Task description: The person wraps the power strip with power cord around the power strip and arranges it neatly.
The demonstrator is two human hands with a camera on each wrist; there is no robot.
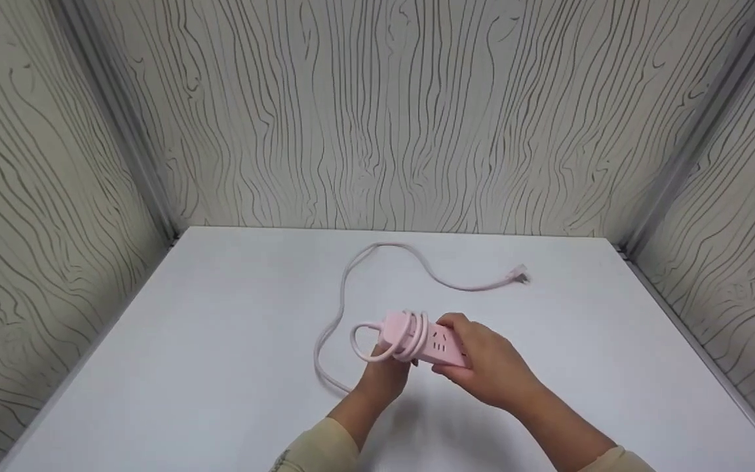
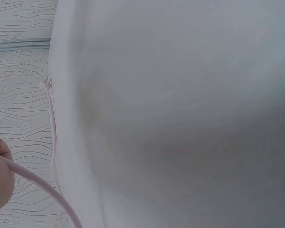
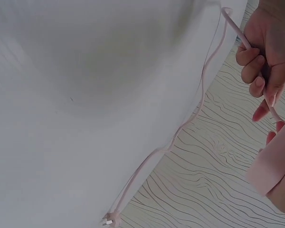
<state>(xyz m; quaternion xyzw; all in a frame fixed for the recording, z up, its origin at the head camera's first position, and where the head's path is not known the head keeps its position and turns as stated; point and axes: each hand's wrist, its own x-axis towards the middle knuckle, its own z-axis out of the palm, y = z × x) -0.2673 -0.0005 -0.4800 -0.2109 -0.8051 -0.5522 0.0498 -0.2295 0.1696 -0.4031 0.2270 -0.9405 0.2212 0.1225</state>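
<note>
Your right hand (image 1: 492, 362) grips the strip (image 1: 443, 346) above the worktop (image 1: 220, 354), probably to steady it; your left hand (image 1: 384, 380), at its eight o'clock, curls round the cord (image 1: 342, 298), likely for snug coils; the plug (image 1: 519, 275) lies toward half past one.

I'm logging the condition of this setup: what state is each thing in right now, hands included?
Power strip: held up, tilted; nothing plugged into its visible sockets.
Cord: partly coiled round the strip, the rest lying loose in curves on the white table.
Plug: on the table, connected to nothing.
Left hand: fingers curled round the cord.
Right hand: gripping the strip.
</note>
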